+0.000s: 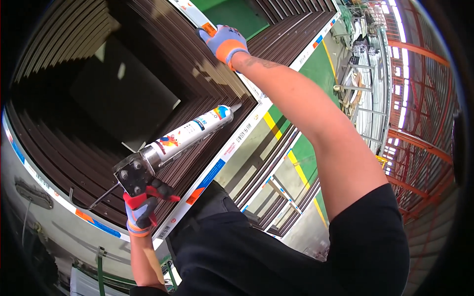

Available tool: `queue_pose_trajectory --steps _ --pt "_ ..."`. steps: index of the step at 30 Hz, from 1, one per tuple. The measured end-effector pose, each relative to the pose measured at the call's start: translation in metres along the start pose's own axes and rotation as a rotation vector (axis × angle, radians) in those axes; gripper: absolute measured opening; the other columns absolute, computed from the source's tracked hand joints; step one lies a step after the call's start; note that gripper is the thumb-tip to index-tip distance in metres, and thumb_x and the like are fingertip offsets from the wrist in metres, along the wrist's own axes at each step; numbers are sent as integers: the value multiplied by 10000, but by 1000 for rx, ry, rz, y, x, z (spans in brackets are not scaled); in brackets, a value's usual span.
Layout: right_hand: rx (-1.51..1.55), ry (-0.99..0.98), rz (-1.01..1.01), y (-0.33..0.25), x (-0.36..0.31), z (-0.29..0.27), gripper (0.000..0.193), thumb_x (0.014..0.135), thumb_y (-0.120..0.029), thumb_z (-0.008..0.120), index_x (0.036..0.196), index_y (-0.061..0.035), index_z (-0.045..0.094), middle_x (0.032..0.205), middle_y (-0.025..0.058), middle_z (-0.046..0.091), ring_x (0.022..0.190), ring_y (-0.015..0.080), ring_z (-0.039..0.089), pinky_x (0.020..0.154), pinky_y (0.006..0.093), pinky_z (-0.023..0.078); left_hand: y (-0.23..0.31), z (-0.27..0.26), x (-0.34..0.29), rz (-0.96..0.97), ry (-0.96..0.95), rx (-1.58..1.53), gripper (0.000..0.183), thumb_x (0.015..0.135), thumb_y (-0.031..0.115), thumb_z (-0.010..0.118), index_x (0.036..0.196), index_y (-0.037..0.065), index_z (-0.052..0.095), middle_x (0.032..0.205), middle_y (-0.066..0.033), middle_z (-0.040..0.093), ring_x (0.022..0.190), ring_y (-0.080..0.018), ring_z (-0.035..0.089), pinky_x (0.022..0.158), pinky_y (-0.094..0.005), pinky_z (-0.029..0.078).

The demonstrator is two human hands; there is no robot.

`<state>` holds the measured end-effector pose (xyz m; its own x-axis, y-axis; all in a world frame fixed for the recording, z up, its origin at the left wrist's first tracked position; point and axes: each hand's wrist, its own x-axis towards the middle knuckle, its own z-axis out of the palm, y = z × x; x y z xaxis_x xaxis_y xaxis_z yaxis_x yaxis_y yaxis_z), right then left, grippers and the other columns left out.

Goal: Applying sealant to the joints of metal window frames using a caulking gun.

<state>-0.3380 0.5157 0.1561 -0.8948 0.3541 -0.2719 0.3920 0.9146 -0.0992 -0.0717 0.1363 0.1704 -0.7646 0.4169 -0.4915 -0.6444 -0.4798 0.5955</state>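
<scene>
My left hand (pixel 140 213), in a grey and orange work glove, is closed round the red and black handle of a caulking gun (pixel 136 172). A white sealant cartridge (pixel 192 130) with colourful print sits in it. The nozzle (pixel 237 106) points up and right, close to the inner corner of the top dark brown window frame (pixel 217 148) in a stack. My right hand (pixel 228 43), gloved alike, grips the far bar of that frame near an orange label. Its fingertips are partly hidden behind the bar.
White protective tape (pixel 237 140) runs along the frame edges. Another stack of brown frames (pixel 291 29) adjoins at the far right. Lower frames (pixel 276 197) lie beside my body on a green floor with yellow lines (pixel 296 163). Metal racks (pixel 363 93) stand farther right.
</scene>
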Motion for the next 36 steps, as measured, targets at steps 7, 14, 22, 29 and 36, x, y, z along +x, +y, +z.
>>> queue_pose_trajectory --steps 7,14,22,29,36 --pt "-5 -10 7 -5 -2 -1 680 937 -630 535 1228 -32 677 1183 199 727 1100 353 699 971 429 536 -1 7 5 -17 13 6 639 787 237 790 1302 -38 530 1001 -152 668 932 -348 691 869 -517 572" --pt "-8 -13 4 -9 -1 -2 678 929 -636 541 1205 -32 681 1158 198 736 1093 356 700 964 430 538 -1 8 10 -45 -63 9 617 809 297 806 1255 -35 540 956 -149 665 909 -326 672 860 -512 553" --pt "-4 -17 18 -11 -4 1 676 929 -639 539 1196 -36 685 1137 201 738 1085 357 703 964 433 538 -7 6 12 -28 -90 -79 509 788 131 753 1229 -51 575 986 -163 690 938 -338 688 872 -505 564" --pt "7 -51 17 -12 -5 -2 683 927 -640 538 1211 -34 675 1163 202 732 1104 358 695 980 432 528 -9 15 15 -69 -80 -108 516 790 179 800 1206 -37 586 970 -143 675 924 -320 683 869 -495 567" --pt "0 -42 13 -10 -3 0 683 927 -636 538 1218 -33 672 1172 200 729 1108 358 693 976 434 531 -10 18 17 -105 -77 -74 485 768 201 756 1158 -27 578 901 -130 637 863 -302 641 829 -488 538"
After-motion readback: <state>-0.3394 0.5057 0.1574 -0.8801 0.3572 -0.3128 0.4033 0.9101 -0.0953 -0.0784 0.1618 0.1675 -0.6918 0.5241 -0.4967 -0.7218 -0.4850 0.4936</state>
